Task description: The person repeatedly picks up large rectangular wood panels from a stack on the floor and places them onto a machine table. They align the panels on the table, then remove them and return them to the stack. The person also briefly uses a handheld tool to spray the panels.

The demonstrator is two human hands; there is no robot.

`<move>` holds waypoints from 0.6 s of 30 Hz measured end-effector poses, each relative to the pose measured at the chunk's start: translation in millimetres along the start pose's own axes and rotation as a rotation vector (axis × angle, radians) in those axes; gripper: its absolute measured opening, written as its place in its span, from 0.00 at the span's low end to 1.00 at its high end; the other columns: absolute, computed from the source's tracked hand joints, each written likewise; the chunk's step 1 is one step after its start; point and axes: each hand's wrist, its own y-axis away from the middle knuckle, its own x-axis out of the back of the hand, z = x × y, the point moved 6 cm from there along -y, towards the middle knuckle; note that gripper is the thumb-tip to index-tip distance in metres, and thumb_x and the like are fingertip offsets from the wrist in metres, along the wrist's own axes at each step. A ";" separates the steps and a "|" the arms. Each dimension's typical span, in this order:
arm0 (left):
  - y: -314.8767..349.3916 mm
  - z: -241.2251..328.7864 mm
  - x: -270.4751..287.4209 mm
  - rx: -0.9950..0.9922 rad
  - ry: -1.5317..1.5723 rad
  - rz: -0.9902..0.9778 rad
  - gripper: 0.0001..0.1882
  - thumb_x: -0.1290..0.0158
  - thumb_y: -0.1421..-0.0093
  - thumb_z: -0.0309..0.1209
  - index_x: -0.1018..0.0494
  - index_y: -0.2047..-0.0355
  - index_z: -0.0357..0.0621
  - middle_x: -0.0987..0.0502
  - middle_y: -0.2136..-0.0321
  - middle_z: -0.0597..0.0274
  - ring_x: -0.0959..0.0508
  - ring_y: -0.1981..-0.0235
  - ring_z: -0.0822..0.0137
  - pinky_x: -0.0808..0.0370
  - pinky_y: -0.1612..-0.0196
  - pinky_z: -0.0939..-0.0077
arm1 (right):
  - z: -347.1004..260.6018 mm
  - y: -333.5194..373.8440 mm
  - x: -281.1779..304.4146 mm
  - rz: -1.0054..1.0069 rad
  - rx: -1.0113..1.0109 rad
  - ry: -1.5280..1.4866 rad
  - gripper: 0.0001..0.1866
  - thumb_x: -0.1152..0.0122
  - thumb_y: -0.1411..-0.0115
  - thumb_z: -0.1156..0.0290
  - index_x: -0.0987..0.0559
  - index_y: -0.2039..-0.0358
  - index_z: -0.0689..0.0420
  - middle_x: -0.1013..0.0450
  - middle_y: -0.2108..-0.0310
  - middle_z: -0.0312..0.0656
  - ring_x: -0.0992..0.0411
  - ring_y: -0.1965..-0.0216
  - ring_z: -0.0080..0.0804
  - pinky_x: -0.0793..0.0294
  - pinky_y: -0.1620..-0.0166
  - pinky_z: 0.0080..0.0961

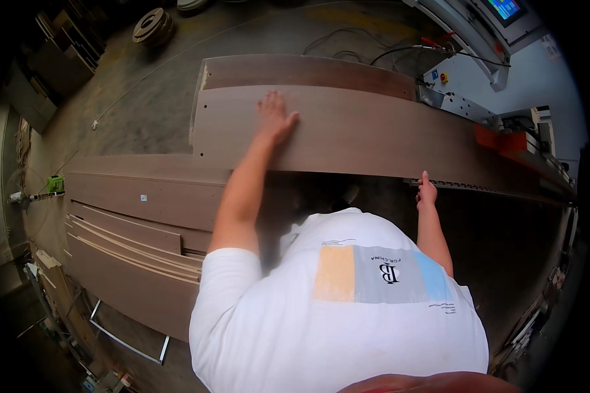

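A long brown wood-grain panel (367, 134) stretches across in front of me, with small dark holes near its left end. Its right end reaches a machine (505, 134) with an orange-red part. My left hand (276, 119) lies flat on the panel's upper face, fingers spread. At the near edge, further right, my right hand (426, 191) grips the panel with the thumb on top; its other fingers are mostly hidden underneath. Beyond the far edge shows another brown panel (308, 71), lying lower.
Left of me lies a stack of brown panels (144, 275) with narrow strips (137, 245) on top. A metal frame (128, 344) stands beside it. Cables (347, 49) run over the floor at the far side. A lit screen (503, 8) sits above the machine; a round coil (153, 26) stands far left.
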 end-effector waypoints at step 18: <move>178.8 -68.1 17.2 0.095 0.213 0.146 0.34 0.50 0.34 0.42 0.43 0.33 0.38 0.42 0.31 0.50 0.46 0.29 0.52 0.50 0.30 0.48 | -3.6 132.0 -143.5 -0.422 0.057 0.234 0.25 0.37 0.38 0.45 0.22 0.76 0.56 0.38 0.86 0.28 0.45 0.86 0.16 0.48 0.81 0.18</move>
